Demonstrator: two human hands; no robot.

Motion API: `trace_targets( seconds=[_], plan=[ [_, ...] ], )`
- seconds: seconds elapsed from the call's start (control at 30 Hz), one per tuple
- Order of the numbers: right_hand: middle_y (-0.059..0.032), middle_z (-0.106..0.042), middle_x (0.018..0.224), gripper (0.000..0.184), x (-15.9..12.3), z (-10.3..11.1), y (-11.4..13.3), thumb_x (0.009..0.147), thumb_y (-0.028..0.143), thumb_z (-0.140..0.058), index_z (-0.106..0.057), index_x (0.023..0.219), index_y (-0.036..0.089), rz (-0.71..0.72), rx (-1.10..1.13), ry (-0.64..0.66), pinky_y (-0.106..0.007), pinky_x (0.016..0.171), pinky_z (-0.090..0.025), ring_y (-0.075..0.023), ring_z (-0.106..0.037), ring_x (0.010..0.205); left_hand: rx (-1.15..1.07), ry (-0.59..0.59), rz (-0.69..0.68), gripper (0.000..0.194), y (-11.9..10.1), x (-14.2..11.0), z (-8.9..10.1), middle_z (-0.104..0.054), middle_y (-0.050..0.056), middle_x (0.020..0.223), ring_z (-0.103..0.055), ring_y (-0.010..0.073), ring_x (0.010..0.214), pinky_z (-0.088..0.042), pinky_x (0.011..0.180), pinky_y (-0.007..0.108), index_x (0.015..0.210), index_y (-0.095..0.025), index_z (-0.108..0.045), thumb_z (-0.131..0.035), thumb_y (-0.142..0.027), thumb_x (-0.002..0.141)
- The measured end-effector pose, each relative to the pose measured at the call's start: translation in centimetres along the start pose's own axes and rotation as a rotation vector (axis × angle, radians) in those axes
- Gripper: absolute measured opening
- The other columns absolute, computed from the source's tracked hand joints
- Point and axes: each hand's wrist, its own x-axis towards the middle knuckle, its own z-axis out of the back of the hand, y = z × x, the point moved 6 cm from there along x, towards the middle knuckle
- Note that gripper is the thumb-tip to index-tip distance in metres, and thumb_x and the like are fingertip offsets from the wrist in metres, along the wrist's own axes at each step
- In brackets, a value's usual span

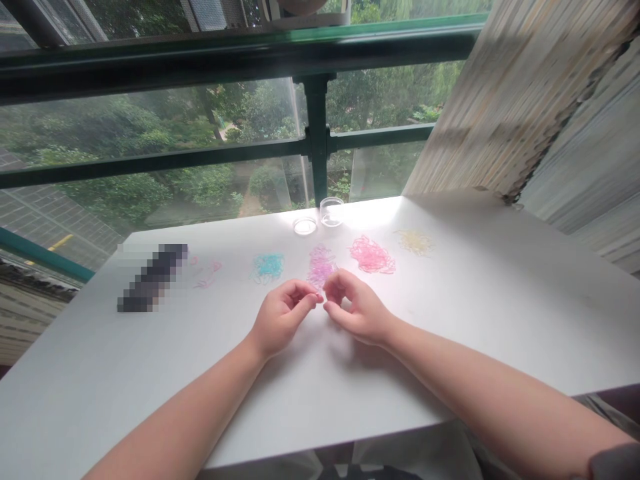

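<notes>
My left hand (285, 313) is over the white table (280, 407), its thumb and index finger pinched together. A tiny reddish-pink bit shows at those fingertips, too small to make out. Just to its right is my right hand (360, 307), fingers curled, with a small gap between thumb and index finger and nothing visible in it. Directly behind both hands lies a pile of purple rubber bands (320, 260), its near edge partly covered by fingers. A pink-red pile of rubber bands (373, 255) sits behind my right hand, and a blue pile (269, 265) behind my left.
Pale yellow bands (415, 242) lie at the back right, a few loose pink bands (207, 272) at the left. A clear round container (331, 212) and a clear lid (305, 227) stand near the window. A pixelated dark object (153, 279) is far left. A curtain (465, 133) hangs right.
</notes>
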Motion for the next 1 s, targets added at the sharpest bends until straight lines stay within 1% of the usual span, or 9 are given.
trace_targets(
  seconds=[0.13, 0.23, 0.33, 0.43, 0.53, 0.63, 0.73, 0.87, 1.0],
  plan=[
    [-0.0007, -0.057, 0.073, 0.018, 0.0, 0.2, 0.4, 0.076, 0.015, -0.058, -0.057, 0.094, 0.019, 0.046, -0.026, -0.038, -0.027, 0.062, -0.046, -0.0121, -0.053, 0.063, -0.040, 0.026, 0.020, 0.016, 0.3, -0.1, -0.2, -0.066, 0.005, 0.080, -0.060, 0.0161, 0.076, -0.045, 0.071, 0.026, 0.079, -0.015, -0.063, -0.065, -0.031, 0.077],
    [-0.0027, -0.061, 0.078, 0.015, 0.1, 0.4, 0.9, 0.076, 0.012, -0.057, -0.062, 0.088, 0.019, 0.104, -0.045, -0.056, -0.028, 0.063, -0.046, -0.0117, -0.053, 0.064, -0.033, 0.043, 0.028, 0.016, 0.5, -0.1, -0.2, -0.066, 0.004, 0.077, -0.060, 0.0149, 0.074, -0.045, 0.068, 0.025, 0.077, -0.015, -0.064, -0.065, -0.031, 0.077],
    [-0.0027, -0.061, 0.075, 0.010, 0.1, 0.6, 1.0, 0.076, 0.012, -0.056, -0.063, 0.079, 0.019, 0.115, -0.059, -0.073, -0.028, 0.063, -0.047, -0.0127, -0.055, 0.065, 0.001, 0.041, 0.043, 0.016, 0.5, 0.0, -0.1, -0.067, 0.004, 0.076, -0.059, 0.0145, 0.071, -0.045, 0.066, 0.025, 0.076, -0.015, -0.065, -0.066, -0.031, 0.077],
    [-0.0023, -0.060, 0.071, 0.009, 0.2, 0.7, 0.9, 0.076, 0.012, -0.056, -0.062, 0.075, 0.019, 0.103, -0.078, -0.079, -0.028, 0.063, -0.046, -0.0132, -0.055, 0.065, 0.015, 0.031, 0.052, 0.016, 0.5, 0.0, -0.1, -0.067, 0.004, 0.075, -0.060, 0.0150, 0.071, -0.046, 0.066, 0.025, 0.076, -0.015, -0.066, -0.066, -0.031, 0.076],
    [-0.0023, -0.061, 0.071, 0.006, 0.2, 0.8, 0.8, 0.075, 0.013, -0.058, -0.061, 0.075, 0.018, 0.086, -0.093, -0.086, -0.028, 0.063, -0.046, -0.0132, -0.056, 0.064, 0.009, 0.030, 0.048, 0.016, 0.5, 0.0, -0.1, -0.069, 0.005, 0.076, -0.062, 0.0162, 0.072, -0.047, 0.068, 0.026, 0.077, -0.015, -0.068, -0.067, -0.031, 0.075],
    [-0.0030, -0.063, 0.073, 0.005, 0.3, 0.6, 0.5, 0.075, 0.016, -0.059, -0.063, 0.078, 0.018, 0.041, -0.083, -0.059, -0.027, 0.062, -0.047, -0.0133, -0.056, 0.064, 0.006, 0.021, 0.031, 0.015, 0.5, -0.1, 0.0, -0.070, 0.005, 0.078, -0.063, 0.0169, 0.073, -0.049, 0.069, 0.027, 0.079, -0.016, -0.069, -0.069, -0.030, 0.074],
    [-0.0028, -0.063, 0.070, 0.004, 0.4, 0.5, 0.2, 0.075, 0.018, -0.059, -0.063, 0.075, 0.017, -0.010, -0.056, -0.028, -0.026, 0.060, -0.046, -0.0132, -0.055, 0.063, 0.025, 0.010, 0.016, 0.014, 0.3, -0.2, 0.0, -0.071, 0.005, 0.079, -0.064, 0.0169, 0.073, -0.050, 0.069, 0.028, 0.078, -0.016, -0.069, -0.070, -0.029, 0.073],
    [-0.0011, -0.061, 0.065, 0.004, 0.5, 0.6, -0.1, 0.073, 0.016, -0.058, -0.061, 0.070, 0.017, -0.048, -0.034, -0.034, -0.025, 0.058, -0.044, -0.0127, -0.054, 0.062, 0.057, -0.018, 0.016, 0.018, 0.3, -0.3, 0.1, -0.071, 0.006, 0.082, -0.066, 0.0191, 0.076, -0.051, 0.072, 0.030, 0.082, -0.016, -0.068, -0.071, -0.030, 0.072],
    [0.0004, -0.059, 0.065, 0.005, 0.4, 0.5, -0.3, 0.071, 0.012, -0.056, -0.057, 0.069, 0.017, -0.069, 0.005, -0.029, -0.024, 0.058, -0.044, -0.0119, -0.053, 0.061, 0.052, -0.032, 0.015, 0.022, 0.3, -0.2, 0.2, -0.071, 0.007, 0.084, -0.066, 0.0205, 0.079, -0.051, 0.072, 0.031, 0.086, -0.016, -0.065, -0.073, -0.029, 0.070]
  ],
)
